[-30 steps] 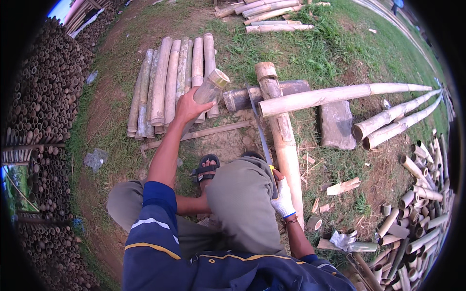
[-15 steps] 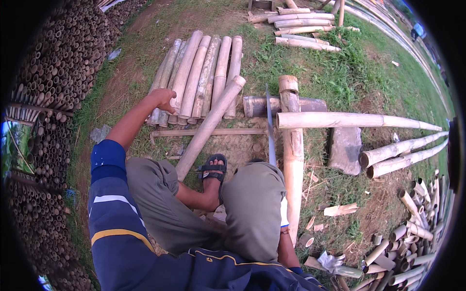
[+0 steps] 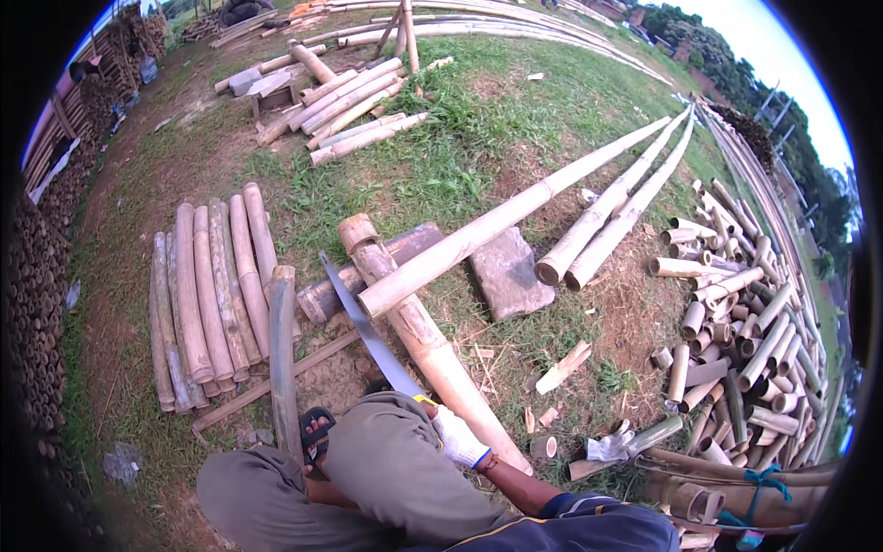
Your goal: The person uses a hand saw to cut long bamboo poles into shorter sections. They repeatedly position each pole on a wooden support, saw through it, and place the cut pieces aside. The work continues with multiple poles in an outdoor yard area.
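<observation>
The view is swinging rightward: the heap is now filling the right of the frame, and the left hand, showing by the row half a second ago, is no longer appearing. Whether it is gripping anything, I cannot tell. The length at lower left, apparently the one it was holding a second ago, is now slanting from the row's right end down toward the knees, with no hand showing on it. That seems to be leaving just the saw in hand.

At lower centre, the gloved right hand is closing around the handle of the saw. The blade is pointing up and left, passing just beside the near end of the pole; contact is not showing clearly. The pole is lying across the log at mid-frame. No brand, label or writing is showing legibly.
</observation>
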`<state>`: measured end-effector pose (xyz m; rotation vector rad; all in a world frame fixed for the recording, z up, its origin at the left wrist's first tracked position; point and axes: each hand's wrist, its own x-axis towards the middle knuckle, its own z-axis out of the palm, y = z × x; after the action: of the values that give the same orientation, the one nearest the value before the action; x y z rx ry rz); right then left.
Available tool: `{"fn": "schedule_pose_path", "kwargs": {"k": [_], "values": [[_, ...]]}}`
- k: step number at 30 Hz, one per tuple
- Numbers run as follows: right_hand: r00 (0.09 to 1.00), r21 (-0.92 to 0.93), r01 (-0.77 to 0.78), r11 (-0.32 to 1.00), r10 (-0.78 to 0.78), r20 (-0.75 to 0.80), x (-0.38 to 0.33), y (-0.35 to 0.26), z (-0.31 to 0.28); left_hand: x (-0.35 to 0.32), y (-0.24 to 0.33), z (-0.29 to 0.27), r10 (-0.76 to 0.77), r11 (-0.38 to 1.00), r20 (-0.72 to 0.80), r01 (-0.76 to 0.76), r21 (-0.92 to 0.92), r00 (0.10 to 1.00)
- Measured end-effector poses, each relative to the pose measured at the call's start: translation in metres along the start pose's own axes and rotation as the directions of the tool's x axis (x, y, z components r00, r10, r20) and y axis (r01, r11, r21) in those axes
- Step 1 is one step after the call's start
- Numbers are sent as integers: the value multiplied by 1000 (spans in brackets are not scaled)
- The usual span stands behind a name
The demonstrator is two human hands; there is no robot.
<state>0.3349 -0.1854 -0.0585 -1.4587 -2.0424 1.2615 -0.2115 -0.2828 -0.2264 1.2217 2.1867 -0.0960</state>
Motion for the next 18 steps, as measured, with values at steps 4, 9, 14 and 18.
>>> {"fn": "schedule_pose_path", "kwargs": {"k": [4, 9, 14, 18], "values": [[998, 2, 52, 999, -52, -41, -9, 8, -6, 15, 45, -10, 37, 999, -4, -37, -33, 999], [990, 7, 111, 994, -110, -86, -9, -4, 2, 21, 37, -15, 97, 968, 8, -92, -234, 995], [995, -3, 69, 998, -70, -78, -12, -3, -1, 31, 56, -40, 200, 765, -85, -209, -609, 976], [997, -21, 25, 999, -26, -76, -18, -1, -8, 69, 119, -79, 78, 568, -171, -185, -802, 982]]}}
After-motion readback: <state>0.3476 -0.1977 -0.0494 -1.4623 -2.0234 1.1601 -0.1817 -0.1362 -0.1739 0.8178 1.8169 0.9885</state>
